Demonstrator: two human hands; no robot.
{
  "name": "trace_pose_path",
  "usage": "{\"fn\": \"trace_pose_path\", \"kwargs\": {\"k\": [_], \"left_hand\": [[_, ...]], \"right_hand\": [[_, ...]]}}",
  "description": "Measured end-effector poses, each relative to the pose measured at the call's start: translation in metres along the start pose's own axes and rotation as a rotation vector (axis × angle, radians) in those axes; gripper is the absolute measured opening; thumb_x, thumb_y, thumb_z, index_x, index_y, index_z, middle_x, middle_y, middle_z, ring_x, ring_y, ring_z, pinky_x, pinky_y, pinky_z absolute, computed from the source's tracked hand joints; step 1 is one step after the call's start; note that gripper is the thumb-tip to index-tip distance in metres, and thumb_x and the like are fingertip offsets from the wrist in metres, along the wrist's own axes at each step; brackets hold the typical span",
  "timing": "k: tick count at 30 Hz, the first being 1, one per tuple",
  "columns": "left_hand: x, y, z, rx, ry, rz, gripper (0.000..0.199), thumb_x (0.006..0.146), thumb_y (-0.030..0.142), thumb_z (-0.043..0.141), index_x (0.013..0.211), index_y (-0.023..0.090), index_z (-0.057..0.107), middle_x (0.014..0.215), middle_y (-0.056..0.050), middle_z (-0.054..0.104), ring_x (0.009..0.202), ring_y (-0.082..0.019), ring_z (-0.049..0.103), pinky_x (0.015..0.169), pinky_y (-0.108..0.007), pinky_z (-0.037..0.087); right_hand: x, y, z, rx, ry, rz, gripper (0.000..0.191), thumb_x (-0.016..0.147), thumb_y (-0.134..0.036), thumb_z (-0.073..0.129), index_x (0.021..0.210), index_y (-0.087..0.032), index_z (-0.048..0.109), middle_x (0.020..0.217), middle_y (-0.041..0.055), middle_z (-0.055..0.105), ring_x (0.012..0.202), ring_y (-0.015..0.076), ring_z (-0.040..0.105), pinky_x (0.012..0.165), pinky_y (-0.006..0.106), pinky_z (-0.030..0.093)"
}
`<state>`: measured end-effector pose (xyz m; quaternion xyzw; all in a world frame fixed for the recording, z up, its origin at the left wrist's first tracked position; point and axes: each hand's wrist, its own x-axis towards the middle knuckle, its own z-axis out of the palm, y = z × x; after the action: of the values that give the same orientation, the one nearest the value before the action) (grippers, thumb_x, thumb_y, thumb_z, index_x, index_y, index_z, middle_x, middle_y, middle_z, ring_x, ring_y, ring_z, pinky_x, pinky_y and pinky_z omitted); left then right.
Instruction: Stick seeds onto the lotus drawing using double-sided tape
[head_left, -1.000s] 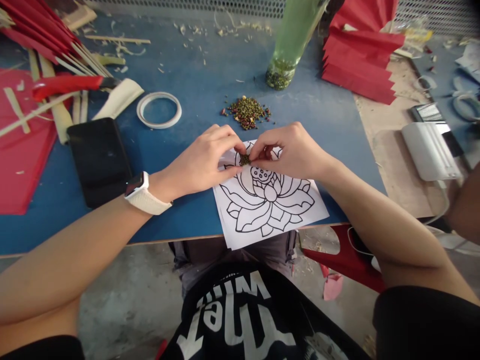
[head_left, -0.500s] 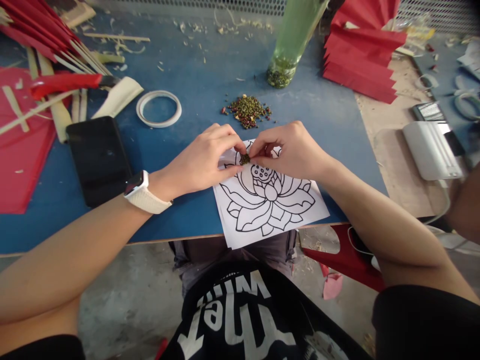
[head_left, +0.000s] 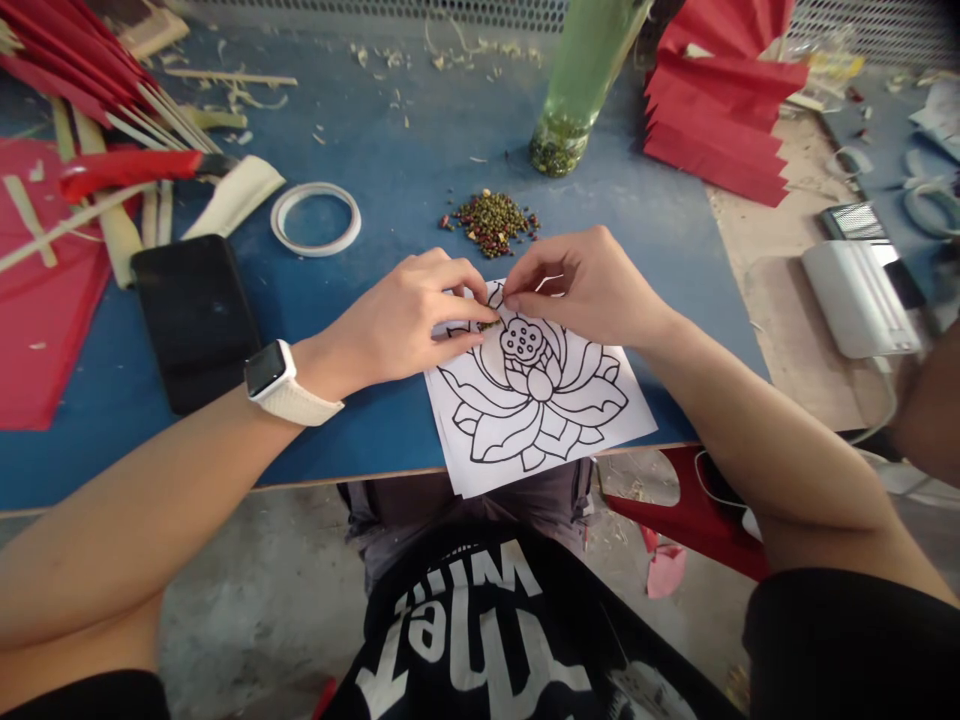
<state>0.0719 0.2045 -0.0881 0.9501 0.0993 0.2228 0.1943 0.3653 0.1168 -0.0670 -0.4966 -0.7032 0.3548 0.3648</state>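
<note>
A white sheet with a black-outlined lotus drawing (head_left: 540, 385) lies at the table's front edge, another sheet showing beneath it. My left hand (head_left: 420, 315) rests on its upper left part, thumb and fingers apart. Close to those fingertips sits a small cluster of green beans (head_left: 489, 325), partly covered by a finger. My right hand (head_left: 589, 290) is just to the right, thumb and index finger pinched together over the drawing's top; anything between them is too small to make out. Beyond the sheet is a loose pile of green and reddish beans (head_left: 495, 222).
Left of the sheet lie a black phone (head_left: 195, 320), a roll of tape (head_left: 315, 219) and a red-handled tool (head_left: 135, 170). A green-tinted bottle (head_left: 585, 90) stands at the back. Pleated red paper (head_left: 724, 110) and a white power bank (head_left: 859, 300) are on the right.
My right hand has lifted slightly up and away from the bean cluster. A finger of my left hand has stretched over the cluster, hiding most of it.
</note>
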Motion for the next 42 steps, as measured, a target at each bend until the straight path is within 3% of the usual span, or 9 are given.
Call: {"fn": "trace_pose_path", "kwargs": {"k": [5,10,15,19,21,24,29,37,42], "left_hand": [[0.000,-0.003,0.003,0.022,-0.033,0.120,0.031,0.132,0.031,0.072,0.148,0.024,0.097,0.156,-0.013,0.092,0.144,-0.036,0.085,0.129,-0.056,0.068],[0.001,-0.002,0.000,0.138,-0.118,0.117,0.034,0.134,0.030,0.067,0.150,0.027,0.096,0.154,-0.013,0.094,0.145,-0.039,0.083,0.116,-0.054,0.067],[0.002,-0.003,0.000,0.172,-0.131,0.112,0.035,0.137,0.032,0.063,0.148,0.030,0.096,0.153,-0.011,0.094,0.142,-0.035,0.083,0.112,-0.051,0.064],[0.000,-0.007,0.001,0.141,-0.105,0.121,0.036,0.139,0.037,0.061,0.150,0.028,0.094,0.148,-0.012,0.096,0.143,-0.034,0.085,0.114,-0.050,0.065],[0.000,-0.010,0.001,0.106,-0.078,0.129,0.038,0.140,0.038,0.060,0.155,0.026,0.092,0.152,-0.013,0.094,0.142,-0.034,0.086,0.117,-0.052,0.067],[0.000,-0.015,0.000,0.022,-0.027,0.125,0.039,0.139,0.033,0.058,0.158,0.025,0.091,0.163,-0.015,0.090,0.142,-0.032,0.088,0.121,-0.051,0.070],[0.000,-0.018,-0.001,-0.053,-0.009,0.105,0.037,0.136,0.032,0.064,0.158,0.030,0.093,0.159,-0.013,0.091,0.141,-0.033,0.089,0.125,-0.053,0.072],[0.000,-0.014,-0.002,-0.044,-0.020,0.037,0.041,0.136,0.035,0.061,0.159,0.024,0.092,0.160,-0.016,0.088,0.141,-0.032,0.088,0.121,-0.050,0.074],[0.001,-0.010,-0.008,-0.027,-0.076,-0.014,0.038,0.133,0.033,0.065,0.159,0.026,0.091,0.163,-0.016,0.086,0.145,-0.033,0.085,0.129,-0.054,0.072]], "right_hand": [[0.002,0.004,0.002,-0.038,0.091,0.010,0.010,0.102,-0.033,0.094,0.099,-0.027,0.086,0.105,0.0075,0.090,0.098,0.0280,0.084,0.090,0.049,0.076],[0.008,0.019,-0.011,-0.193,0.209,-0.015,0.020,0.104,-0.044,0.103,0.105,-0.033,0.087,0.107,0.0091,0.091,0.102,0.0317,0.081,0.095,0.053,0.075],[0.017,0.033,-0.040,-0.529,0.263,0.008,0.013,0.101,-0.020,0.093,0.105,-0.032,0.091,0.115,0.0102,0.095,0.101,0.0347,0.085,0.108,0.062,0.071],[0.028,0.040,-0.050,-0.705,0.233,0.195,0.019,0.093,-0.009,0.094,0.103,-0.026,0.093,0.115,0.0148,0.095,0.106,0.0373,0.088,0.115,0.063,0.070],[0.029,0.040,-0.053,-0.708,0.206,0.245,0.019,0.092,-0.008,0.095,0.101,-0.025,0.092,0.111,0.0142,0.094,0.100,0.0349,0.087,0.114,0.061,0.070],[0.024,0.035,-0.056,-0.646,0.185,0.192,0.017,0.098,-0.013,0.089,0.103,-0.028,0.091,0.105,0.0098,0.093,0.092,0.0316,0.084,0.108,0.057,0.072],[0.020,0.031,-0.049,-0.609,0.192,0.162,0.014,0.103,-0.016,0.088,0.101,-0.030,0.087,0.110,0.0105,0.092,0.102,0.0352,0.085,0.116,0.060,0.070],[0.037,0.082,-0.045,-0.515,0.204,0.004,0.027,0.105,-0.038,0.099,0.097,-0.033,0.074,0.097,0.0078,0.079,0.106,0.0323,0.071,0.116,0.058,0.063],[0.036,0.088,-0.043,-0.502,0.208,-0.054,0.018,0.107,-0.032,0.092,0.099,-0.033,0.076,0.106,0.0110,0.081,0.112,0.0378,0.073,0.119,0.065,0.064]]}}
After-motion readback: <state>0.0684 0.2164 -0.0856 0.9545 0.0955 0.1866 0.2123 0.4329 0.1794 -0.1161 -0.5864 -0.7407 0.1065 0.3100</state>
